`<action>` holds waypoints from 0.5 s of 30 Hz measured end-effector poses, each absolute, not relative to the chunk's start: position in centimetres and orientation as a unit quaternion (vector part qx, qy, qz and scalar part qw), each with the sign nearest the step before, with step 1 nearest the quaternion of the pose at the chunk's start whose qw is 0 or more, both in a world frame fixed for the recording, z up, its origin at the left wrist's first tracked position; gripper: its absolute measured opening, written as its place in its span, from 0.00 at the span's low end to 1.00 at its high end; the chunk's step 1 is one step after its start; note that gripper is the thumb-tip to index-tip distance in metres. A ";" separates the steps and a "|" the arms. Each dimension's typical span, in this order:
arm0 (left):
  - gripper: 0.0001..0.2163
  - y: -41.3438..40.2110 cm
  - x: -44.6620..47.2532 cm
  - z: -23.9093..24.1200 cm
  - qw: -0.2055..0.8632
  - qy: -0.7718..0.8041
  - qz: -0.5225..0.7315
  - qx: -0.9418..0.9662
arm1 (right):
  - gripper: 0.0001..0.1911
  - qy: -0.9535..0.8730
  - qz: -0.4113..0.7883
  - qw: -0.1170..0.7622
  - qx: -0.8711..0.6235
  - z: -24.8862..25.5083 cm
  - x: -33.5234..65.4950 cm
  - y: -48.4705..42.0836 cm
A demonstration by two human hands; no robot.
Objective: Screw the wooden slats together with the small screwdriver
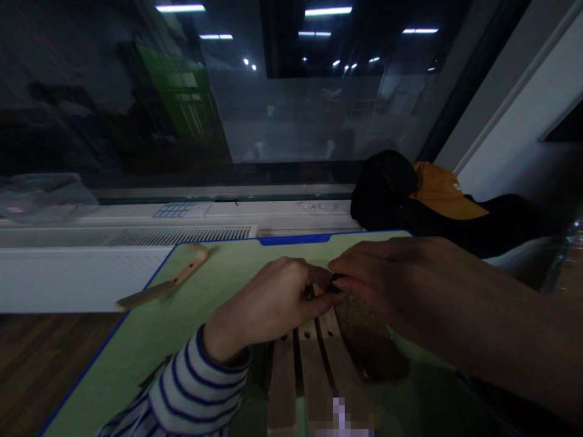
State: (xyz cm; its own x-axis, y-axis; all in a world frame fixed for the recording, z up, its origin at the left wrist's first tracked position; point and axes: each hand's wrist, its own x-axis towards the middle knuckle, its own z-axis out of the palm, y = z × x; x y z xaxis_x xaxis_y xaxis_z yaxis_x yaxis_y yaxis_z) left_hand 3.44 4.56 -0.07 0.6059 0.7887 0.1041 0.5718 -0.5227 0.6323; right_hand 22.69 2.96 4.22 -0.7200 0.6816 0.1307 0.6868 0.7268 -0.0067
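Pinching a small dark part (336, 279) between both hands over the far ends of three wooden slats (314, 364) on the green mat (182, 315). Left hand (268, 306) curled narrow, right hand (387, 285) closed on same part; fitting step, likely. Next move calls for steady alignment onto slat end. One curved wooden piece (166, 285) left of slats. One orange cap (439, 191) beyond, right.

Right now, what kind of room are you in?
Probably a workroom or craft space beside a big window at night. A green cutting mat covers the table, wooden slats lie under both hands, left hand and right hand, and ceiling lights reflect in the dark glass.
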 end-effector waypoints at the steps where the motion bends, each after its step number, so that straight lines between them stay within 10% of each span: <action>1: 0.07 4.6 3.4 0.0 0.270 0.403 0.199 0.852 | 0.04 -0.927 -0.021 0.060 -0.371 4.2 22.6 3.0; 15: 0.10 4.7 3.2 0.0 0.222 0.410 0.210 0.859 | 0.10 -0.944 -0.026 0.086 -0.317 4.5 23.2 2.6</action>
State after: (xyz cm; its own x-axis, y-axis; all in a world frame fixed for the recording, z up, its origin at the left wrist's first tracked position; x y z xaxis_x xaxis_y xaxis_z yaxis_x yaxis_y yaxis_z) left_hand 3.18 4.68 0.00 0.5752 0.7983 0.1785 0.6121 -0.5648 0.5535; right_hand 23.24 2.62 4.52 -0.7844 0.5939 0.1789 0.6029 0.7978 -0.0052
